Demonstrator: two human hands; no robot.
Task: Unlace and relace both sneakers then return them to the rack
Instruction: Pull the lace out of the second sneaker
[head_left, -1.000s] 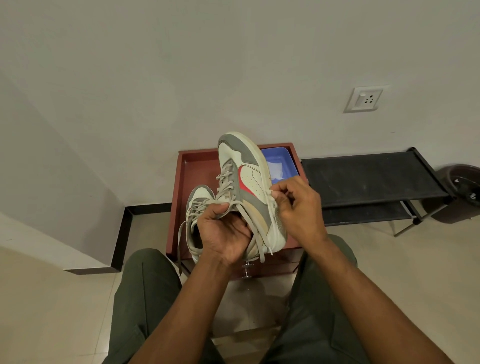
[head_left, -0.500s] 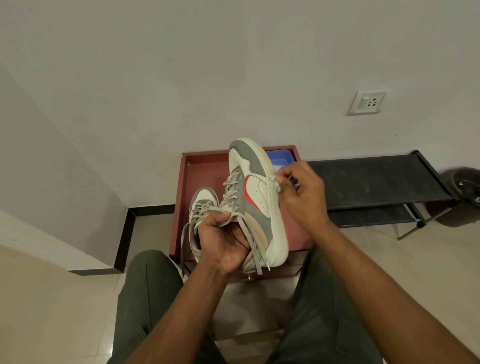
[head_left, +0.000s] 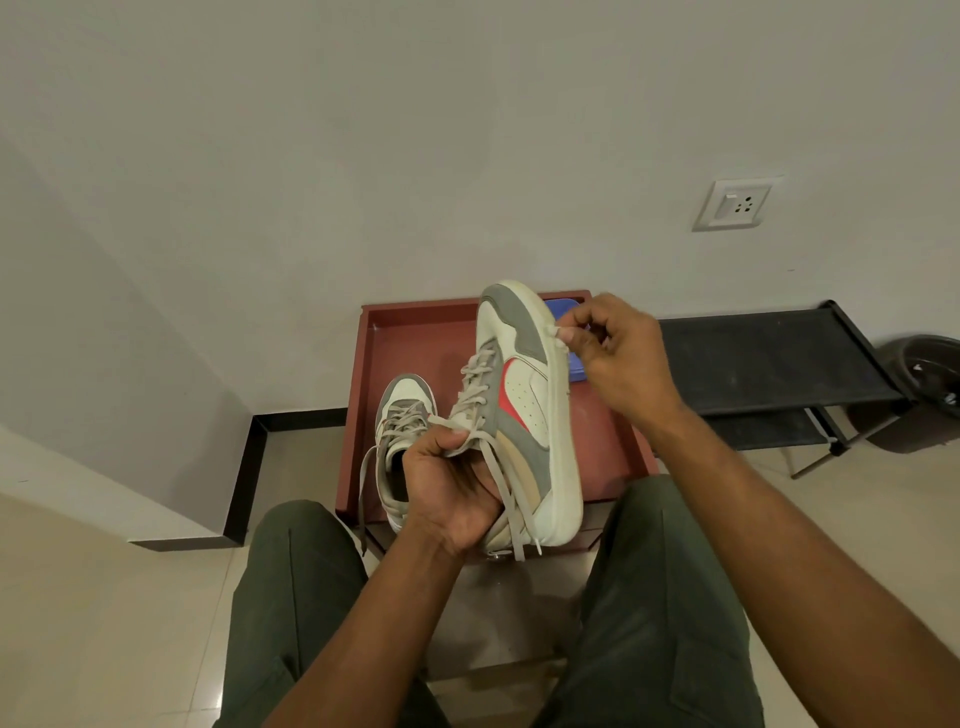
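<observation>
Clearly the risk is slippage: the left hand (head_left: 447, 493) grips the sneaker (head_left: 524, 415) by its collar, tilted above the red tray (head_left: 415, 332), while the right hand (head_left: 618, 358) pinches a lace (head_left: 558, 332) beside the toe; a hard tug could twist it free onto the other sneaker (head_left: 400, 415) in the tray.
</observation>
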